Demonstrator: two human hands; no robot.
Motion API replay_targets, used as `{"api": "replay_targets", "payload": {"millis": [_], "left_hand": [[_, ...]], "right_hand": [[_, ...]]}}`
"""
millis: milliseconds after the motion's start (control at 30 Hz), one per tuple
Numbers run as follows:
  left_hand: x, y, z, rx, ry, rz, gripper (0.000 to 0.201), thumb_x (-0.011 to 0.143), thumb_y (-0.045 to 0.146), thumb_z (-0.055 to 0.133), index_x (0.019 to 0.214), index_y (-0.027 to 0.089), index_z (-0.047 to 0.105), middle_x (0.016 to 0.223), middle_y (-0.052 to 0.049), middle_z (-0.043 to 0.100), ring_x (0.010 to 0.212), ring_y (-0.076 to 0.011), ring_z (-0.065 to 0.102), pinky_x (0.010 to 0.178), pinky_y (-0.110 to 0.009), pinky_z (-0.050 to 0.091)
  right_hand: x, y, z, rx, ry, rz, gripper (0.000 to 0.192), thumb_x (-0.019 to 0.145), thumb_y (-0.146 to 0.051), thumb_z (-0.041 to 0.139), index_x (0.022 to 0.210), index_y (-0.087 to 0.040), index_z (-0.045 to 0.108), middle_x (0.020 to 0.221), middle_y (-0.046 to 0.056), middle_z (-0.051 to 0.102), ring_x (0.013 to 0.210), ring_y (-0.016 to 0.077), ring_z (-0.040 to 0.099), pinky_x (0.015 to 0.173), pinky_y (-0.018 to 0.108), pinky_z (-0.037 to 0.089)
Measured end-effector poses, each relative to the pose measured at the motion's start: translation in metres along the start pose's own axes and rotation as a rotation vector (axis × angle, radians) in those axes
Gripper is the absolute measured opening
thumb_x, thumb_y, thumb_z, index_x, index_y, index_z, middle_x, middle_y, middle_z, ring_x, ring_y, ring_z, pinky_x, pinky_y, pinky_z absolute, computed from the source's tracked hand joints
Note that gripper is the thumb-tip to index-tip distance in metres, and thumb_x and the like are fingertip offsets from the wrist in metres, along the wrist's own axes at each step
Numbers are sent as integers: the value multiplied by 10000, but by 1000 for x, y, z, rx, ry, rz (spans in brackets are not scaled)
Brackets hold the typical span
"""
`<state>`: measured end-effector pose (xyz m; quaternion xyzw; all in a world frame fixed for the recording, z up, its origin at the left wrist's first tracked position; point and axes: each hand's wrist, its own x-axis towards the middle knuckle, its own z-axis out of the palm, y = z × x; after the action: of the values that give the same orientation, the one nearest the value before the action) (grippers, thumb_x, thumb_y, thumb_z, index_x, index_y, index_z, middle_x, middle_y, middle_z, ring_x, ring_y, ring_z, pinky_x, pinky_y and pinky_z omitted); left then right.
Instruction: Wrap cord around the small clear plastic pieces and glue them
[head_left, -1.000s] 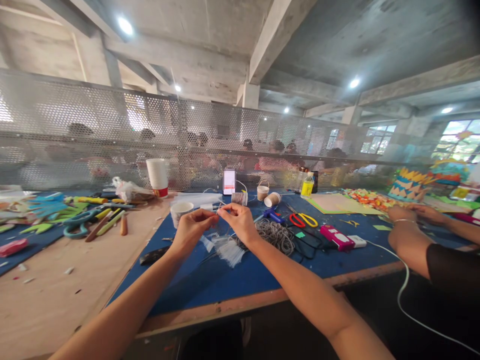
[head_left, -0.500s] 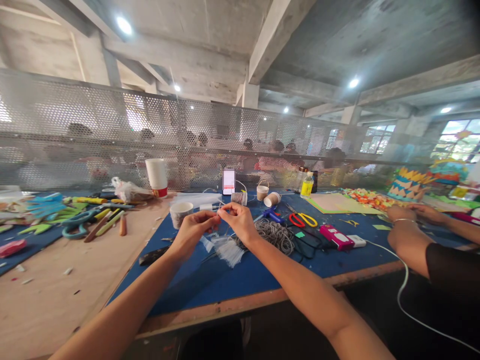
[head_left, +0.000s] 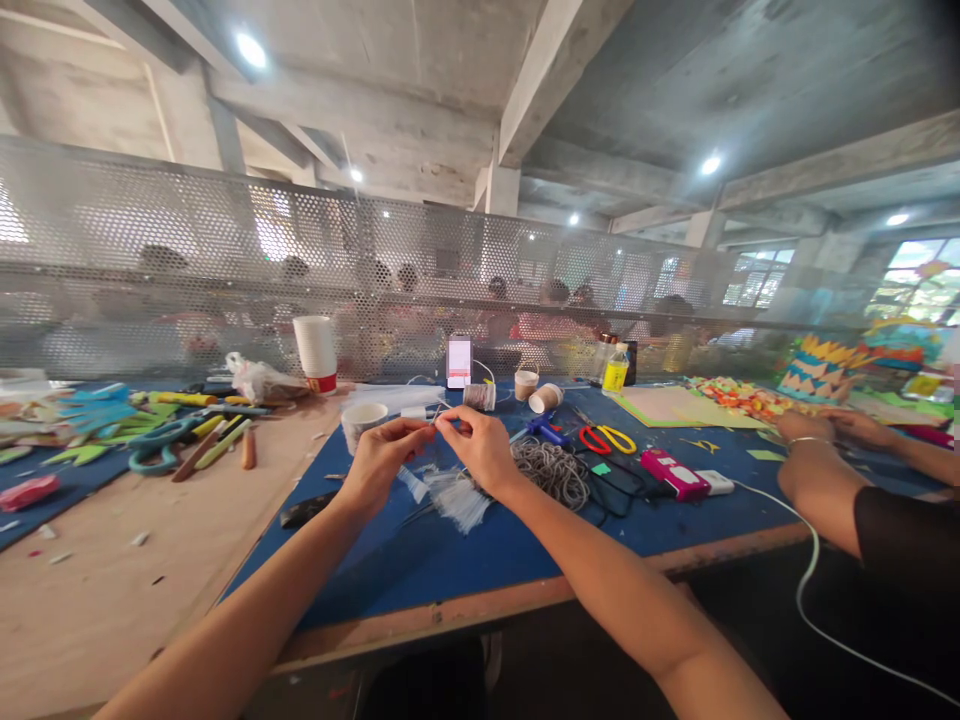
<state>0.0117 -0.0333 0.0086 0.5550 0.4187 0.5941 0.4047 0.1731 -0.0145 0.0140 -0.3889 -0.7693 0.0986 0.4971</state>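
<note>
In the head view, my left hand (head_left: 386, 460) and right hand (head_left: 476, 445) meet above the blue mat (head_left: 360, 590), in much the same spot as half a second ago. What has changed is small: the lower fingers of my left hand, which hung below the pinch, are now tucked out of sight. On each hand, thumb and fingertip are pressed together; what sits between them is too small for me to tell. I judge this to be a finer adjustment within the same fingertip work. The white fibres (head_left: 459, 503) lie on the mat between my forearms, the cord (head_left: 556, 475) beside my right wrist, the cup (head_left: 355, 432) just beyond my left hand, all unmoved.
</note>
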Motion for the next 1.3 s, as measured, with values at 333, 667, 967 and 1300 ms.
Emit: {"api": "replay_targets", "payload": {"millis": [333, 667, 967, 1300], "left_hand": [[4, -7, -5, 300, 76, 194, 198, 731, 343, 710, 817, 169, 747, 666, -16, 660, 616, -145, 542, 558, -248, 387], [4, 2, -9, 551, -150, 371, 143, 774, 329, 676, 790, 209, 752, 758, -19, 646, 669, -155, 523, 619, -274, 373], [-4, 15, -6, 72, -255, 36, 188, 713, 347, 761, 782, 176, 724, 739, -25, 657, 695, -152, 548, 637, -261, 400], [0, 6, -5, 79, -8, 99, 171, 695, 320, 755, 737, 160, 713, 665, -1, 626, 616, -118, 486, 573, -239, 352]], "right_hand": [[-2, -4, -13, -508, 27, -397, 229, 979, -306, 475, 972, -239, 694, 846, 40, 603, 785, 153, 545, 730, 290, 350], [13, 11, -25, -26, -197, -118, 138, 863, -324, 653, 877, -212, 732, 819, 19, 621, 724, 122, 549, 693, 261, 411], [22, 14, -30, 543, -406, 217, 139, 772, -300, 705, 835, -176, 712, 801, 27, 691, 713, 125, 580, 699, 268, 449], [7, -2, -20, 40, -125, -145, 170, 886, -338, 599, 871, -201, 698, 665, -25, 495, 609, 97, 433, 600, 229, 341]]}}
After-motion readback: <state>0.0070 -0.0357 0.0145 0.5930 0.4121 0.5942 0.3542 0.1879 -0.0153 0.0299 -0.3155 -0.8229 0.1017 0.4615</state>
